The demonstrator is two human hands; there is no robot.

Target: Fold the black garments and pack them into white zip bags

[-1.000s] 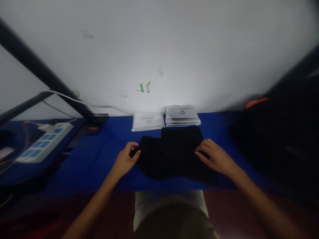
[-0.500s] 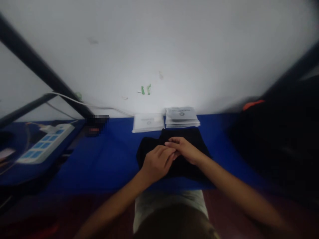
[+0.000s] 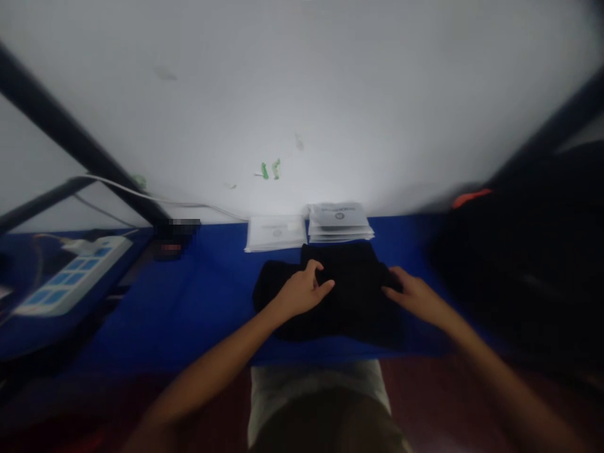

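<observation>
A black cloth (image 3: 346, 308), which looks like a folded garment, lies on the blue-covered surface in front of me. My left hand (image 3: 304, 290) rests over its left part, thumb and forefinger apart, with nothing between them. At the cloth's right edge, my right hand (image 3: 413, 296) has thumb and fingers on either side of a fold, pinching it. Just behind the cloth are a flat white packet (image 3: 276, 234) and, to its right, a stack of white packets (image 3: 340, 223) with dark print. Dim light hides the cloth's seams and layers.
A white power strip (image 3: 70, 277) with blue sockets lies at the left, and a white cable (image 3: 141, 194) runs along the wall. Dark frame bars (image 3: 70, 126) slant at both sides. A large dark mass (image 3: 528, 270) with an orange patch fills the right.
My hands were together over the middle of the cloth. The right has moved right and taken hold of the edge; the left has drawn slightly back and opened. The view has shifted slightly.
</observation>
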